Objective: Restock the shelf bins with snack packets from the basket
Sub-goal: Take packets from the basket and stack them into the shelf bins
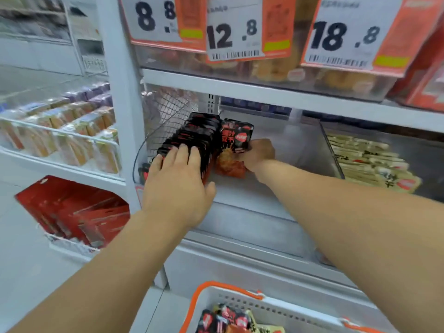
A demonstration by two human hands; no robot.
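Left hand (176, 188) lying flat, fingers straight, on packet row (192, 143) in bin (276, 193); right hand (258, 153) gripping black-red packet (236, 135).

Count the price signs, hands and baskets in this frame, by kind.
Price signs: 3 (8.8, 12.8, 18.8)
Hands: 2 (left hand, right hand)
Baskets: 1 (basket)
Total: 6

The white shelf (247, 195) carries a clear bin (310, 145) of black-red packets (192, 138).
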